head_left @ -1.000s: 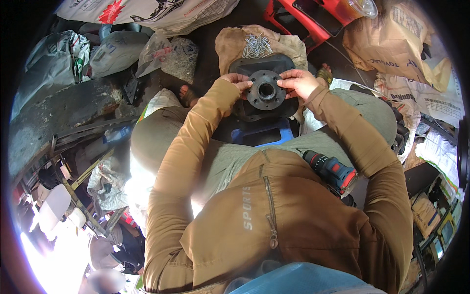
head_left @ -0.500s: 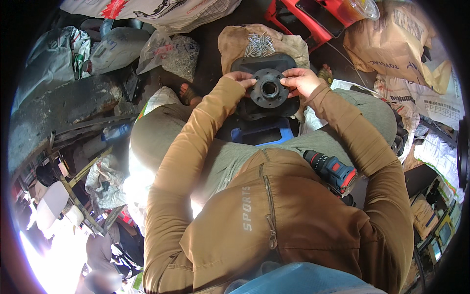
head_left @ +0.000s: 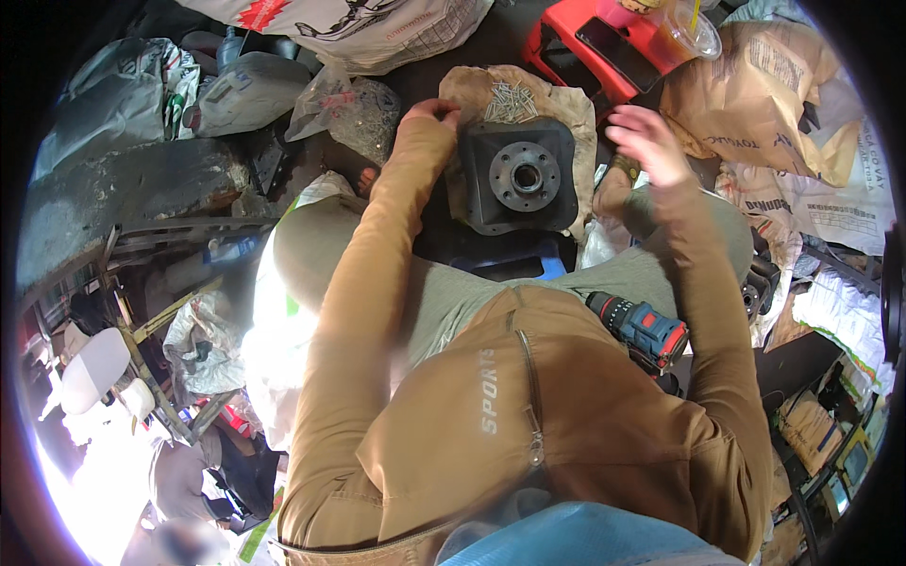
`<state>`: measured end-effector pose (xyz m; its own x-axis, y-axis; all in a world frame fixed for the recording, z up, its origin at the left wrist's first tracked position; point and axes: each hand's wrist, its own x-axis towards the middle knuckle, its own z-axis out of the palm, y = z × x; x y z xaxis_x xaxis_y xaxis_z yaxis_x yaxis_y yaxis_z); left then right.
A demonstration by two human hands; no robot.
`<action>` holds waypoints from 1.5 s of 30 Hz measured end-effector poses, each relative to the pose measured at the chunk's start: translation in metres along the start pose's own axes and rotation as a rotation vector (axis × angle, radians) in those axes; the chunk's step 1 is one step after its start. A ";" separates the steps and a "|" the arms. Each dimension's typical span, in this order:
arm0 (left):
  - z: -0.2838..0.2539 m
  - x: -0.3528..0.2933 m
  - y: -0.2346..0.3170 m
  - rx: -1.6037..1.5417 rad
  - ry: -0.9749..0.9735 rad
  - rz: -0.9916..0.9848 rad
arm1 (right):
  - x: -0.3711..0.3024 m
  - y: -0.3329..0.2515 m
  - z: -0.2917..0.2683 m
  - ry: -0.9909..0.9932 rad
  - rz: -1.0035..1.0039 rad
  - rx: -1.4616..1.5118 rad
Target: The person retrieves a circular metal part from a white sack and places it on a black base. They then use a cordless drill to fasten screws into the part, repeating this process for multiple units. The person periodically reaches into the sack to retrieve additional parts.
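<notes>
A black square housing (head_left: 481, 208) with rounded corners lies in front of me between my knees. On its middle sits a round dark flange (head_left: 505, 193), with a hollow hub and several small holes around it. My left hand (head_left: 430, 113) is beside the housing's far left corner, fingers curled together. Whether something is in them or they touch the corner is hidden. To the right, apart from the housing, my right hand (head_left: 651, 146) is raised with its fingers spread, slightly blurred, holding nothing. A heap of silver screws (head_left: 511, 102) lies just beyond the housing.
Brown sheeting (head_left: 578, 118) lies under the screws and housing. A cordless drill (head_left: 644, 330) rests on my lap. The red stool (head_left: 559, 21) at the far right carries a phone (head_left: 618, 54) and a plastic cup (head_left: 694, 33). A clear bag (head_left: 359, 118) stands at the left.
Both hands have let go of the flange, which stays on the housing. My left hand has moved left and away from me, my right hand to the right. The view has shifted slightly.
</notes>
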<state>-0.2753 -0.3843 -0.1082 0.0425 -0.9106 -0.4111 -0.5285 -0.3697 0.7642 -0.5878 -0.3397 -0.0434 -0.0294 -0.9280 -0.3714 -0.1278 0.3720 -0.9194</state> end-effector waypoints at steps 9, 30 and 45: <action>0.062 0.061 0.004 0.865 -0.061 0.349 | -0.243 -0.034 -0.081 -0.495 0.204 -0.787; 0.011 -0.030 0.036 -0.791 -0.489 0.289 | -0.317 -0.061 -0.064 0.073 0.160 -0.331; 0.001 -0.135 0.054 -0.213 -0.008 1.187 | -0.267 -0.141 -0.001 -0.124 0.131 -0.228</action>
<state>-0.3104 -0.2813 -0.0117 -0.3804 -0.7029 0.6009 -0.0844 0.6735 0.7344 -0.5631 -0.1446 0.1856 0.0596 -0.8573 -0.5113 -0.3512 0.4615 -0.8147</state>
